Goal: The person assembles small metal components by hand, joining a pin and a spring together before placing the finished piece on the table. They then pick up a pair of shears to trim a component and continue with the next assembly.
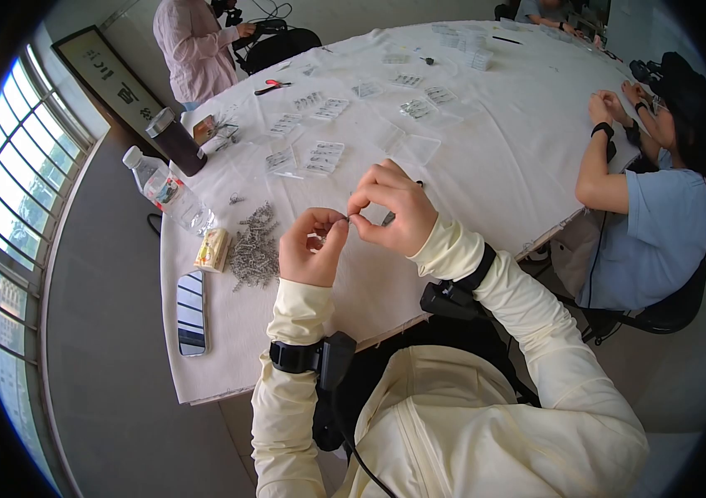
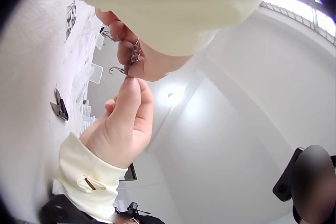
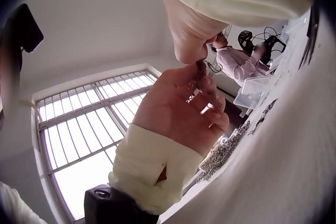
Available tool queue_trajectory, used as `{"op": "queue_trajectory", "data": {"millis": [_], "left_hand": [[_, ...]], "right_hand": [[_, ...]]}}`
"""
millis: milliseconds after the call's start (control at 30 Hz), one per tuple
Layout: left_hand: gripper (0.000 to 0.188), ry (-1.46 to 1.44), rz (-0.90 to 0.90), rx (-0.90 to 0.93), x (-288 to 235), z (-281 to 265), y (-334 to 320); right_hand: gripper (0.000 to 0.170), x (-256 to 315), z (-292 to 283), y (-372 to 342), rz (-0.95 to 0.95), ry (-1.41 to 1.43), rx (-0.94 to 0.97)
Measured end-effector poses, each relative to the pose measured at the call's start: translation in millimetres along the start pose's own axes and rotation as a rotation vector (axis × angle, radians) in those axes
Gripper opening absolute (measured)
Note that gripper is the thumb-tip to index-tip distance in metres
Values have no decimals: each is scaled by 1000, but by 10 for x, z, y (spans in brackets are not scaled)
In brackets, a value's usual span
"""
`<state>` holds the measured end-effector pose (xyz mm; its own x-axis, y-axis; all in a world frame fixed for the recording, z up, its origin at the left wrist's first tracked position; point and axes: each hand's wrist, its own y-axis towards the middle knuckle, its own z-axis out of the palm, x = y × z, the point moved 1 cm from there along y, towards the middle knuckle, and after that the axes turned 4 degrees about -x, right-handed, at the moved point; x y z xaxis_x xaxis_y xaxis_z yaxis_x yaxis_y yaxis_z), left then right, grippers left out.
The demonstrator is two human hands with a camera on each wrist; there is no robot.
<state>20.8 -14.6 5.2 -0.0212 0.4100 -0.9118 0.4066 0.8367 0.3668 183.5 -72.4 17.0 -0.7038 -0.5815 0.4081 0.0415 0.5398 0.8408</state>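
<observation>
Head view: pinching a small metal hook (image 2: pixel 118 68) between left hand (image 1: pixel 307 256) and right hand (image 1: pixel 410 214), right of the metal pile (image 1: pixel 255 253), possibly risking a prick or drop through slipping fingertips.

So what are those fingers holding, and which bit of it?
A small fishing hook, pinched by its straight end where the left hand and right hand meet; its curved end sticks out.

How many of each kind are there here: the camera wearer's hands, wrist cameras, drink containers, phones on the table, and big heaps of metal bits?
Hands: 2 (left hand, right hand)
Wrist cameras: 2 (left camera, right camera)
Drink containers: 2 (clear bottle, dark flask)
Phone: 1
Metal heap: 1
Total: 8
</observation>
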Motion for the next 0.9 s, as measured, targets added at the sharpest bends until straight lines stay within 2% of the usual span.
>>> {"op": "queue_trajectory", "data": {"millis": [467, 767, 900], "left_hand": [[7, -64, 17, 64, 3, 1, -1], [11, -226, -30, 61, 11, 20, -6], [11, -194, -19, 34, 47, 9, 9]], "right_hand": [[12, 15, 3, -2, 4, 20, -43], [12, 22, -10, -5, -7, 27, -47], [13, 27, -12, -2, -19, 30, -47]]}}
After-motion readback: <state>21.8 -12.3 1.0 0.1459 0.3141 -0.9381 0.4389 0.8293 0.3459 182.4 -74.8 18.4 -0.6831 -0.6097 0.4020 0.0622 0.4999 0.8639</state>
